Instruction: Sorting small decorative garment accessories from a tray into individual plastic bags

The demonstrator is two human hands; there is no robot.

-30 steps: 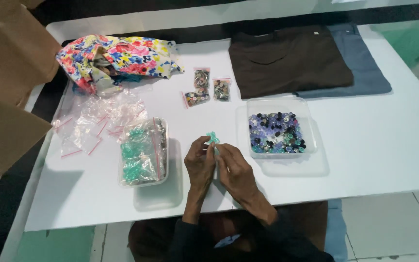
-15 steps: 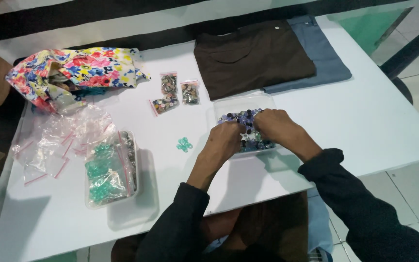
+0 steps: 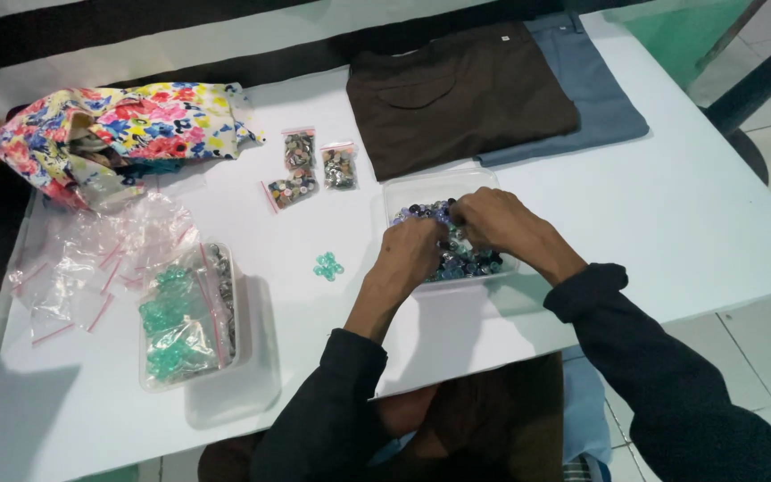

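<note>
On the white counter point(image 3: 716, 223), folded brown and blue garments point(image 3: 457, 94) lie beyond the hands. Both the left hand point(image 3: 412, 254) and right hand point(image 3: 493, 219) dig close together in a clear tub of purple beads point(image 3: 457, 254), fingers curled, perhaps pinching some. A small teal bead cluster point(image 3: 327, 265) sits just left.

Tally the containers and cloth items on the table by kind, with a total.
Clear plastic tubs: 2 (button tub, bag tub)
Small filled button bags: 3
Folded garments: 2 (brown, blue-grey)
Floral cloth: 1
Total: 8
</note>
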